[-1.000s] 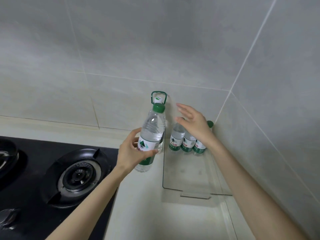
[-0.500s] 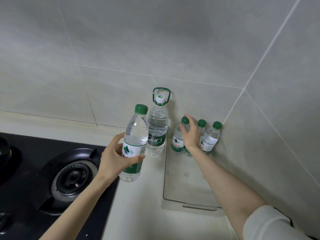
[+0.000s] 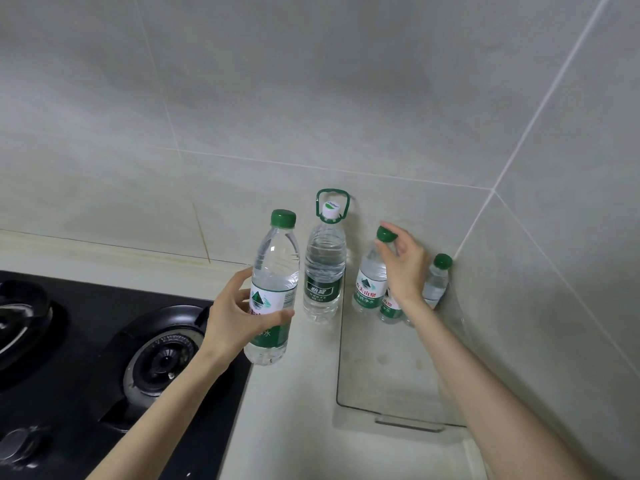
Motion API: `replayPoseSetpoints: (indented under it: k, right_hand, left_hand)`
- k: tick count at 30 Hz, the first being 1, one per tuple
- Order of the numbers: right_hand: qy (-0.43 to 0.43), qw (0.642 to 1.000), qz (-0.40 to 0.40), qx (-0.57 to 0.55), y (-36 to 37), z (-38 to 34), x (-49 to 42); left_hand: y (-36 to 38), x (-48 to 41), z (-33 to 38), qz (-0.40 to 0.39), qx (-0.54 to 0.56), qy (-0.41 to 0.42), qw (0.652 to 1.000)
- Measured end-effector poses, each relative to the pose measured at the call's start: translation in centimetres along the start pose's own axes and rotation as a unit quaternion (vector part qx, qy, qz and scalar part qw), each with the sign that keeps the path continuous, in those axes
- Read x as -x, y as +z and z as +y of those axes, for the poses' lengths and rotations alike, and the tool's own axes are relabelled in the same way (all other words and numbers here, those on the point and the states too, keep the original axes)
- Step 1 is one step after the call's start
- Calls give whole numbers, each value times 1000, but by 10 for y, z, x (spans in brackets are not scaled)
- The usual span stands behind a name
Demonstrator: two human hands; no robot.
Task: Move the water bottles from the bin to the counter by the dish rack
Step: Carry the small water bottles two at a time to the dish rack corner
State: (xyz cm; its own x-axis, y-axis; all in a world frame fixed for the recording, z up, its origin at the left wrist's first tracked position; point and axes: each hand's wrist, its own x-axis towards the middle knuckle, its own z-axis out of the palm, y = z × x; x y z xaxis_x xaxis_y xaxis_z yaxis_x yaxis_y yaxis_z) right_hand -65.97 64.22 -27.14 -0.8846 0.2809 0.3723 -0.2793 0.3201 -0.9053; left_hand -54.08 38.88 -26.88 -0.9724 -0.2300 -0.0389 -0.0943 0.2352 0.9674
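A large bottle with a green carry handle is seen standing upright on the counter, against the tiled wall; all places are given from it. Just to its left and nearer to the camera, the first bottle, with a green cap, is held a little tilted by the left hand. The thumb and fingers are curled around its label. It cannot be told whether its base touches the counter.

Directly to the right of the large bottle, the clear bin is placed in the corner, with its left wall just beside it. Three small bottles are seen at the back of this bin. The second bottle, the nearest to the large bottle, is pinched at the neck, just under its green cap, by the thumb and fingers of the right hand. The middle bottle is mostly hidden behind this hand. The corner bottle stands farthest right, and its cap is lower than that of the second bottle.

Far to the left of the large bottle, a black gas burner is seen.
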Motion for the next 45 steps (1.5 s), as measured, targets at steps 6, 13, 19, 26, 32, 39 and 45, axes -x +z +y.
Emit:
replayPoseSetpoints:
  k: [6,13,19,26,32,39,45]
  right_hand:
    - [-78,990,-78,-92,-21,-96,8]
    - [-105,967,-173,-157,-24,-177,37]
    - [-118,928,-303,-180,-1,-221,87]
    - [-126,875,-421,-201,50,-254,156]
    - [-134,814,-514,-233,105,-294,236]
    - [-155,734,-599,-280,159,-358,349]
    - [-156,670,-653,-317,199,-422,467]
  left_hand:
    - [-15,18,26,31,22,28,999]
    - [-49,57,57,77,29,61,995]
    - [-94,104,57,155,28,67,985]
    - [-156,182,46,266,23,57,962]
    - [-219,264,27,365,8,34,930]
    - [-302,378,2,485,3,-1,875]
    - [-383,490,-19,555,-19,-21,831]
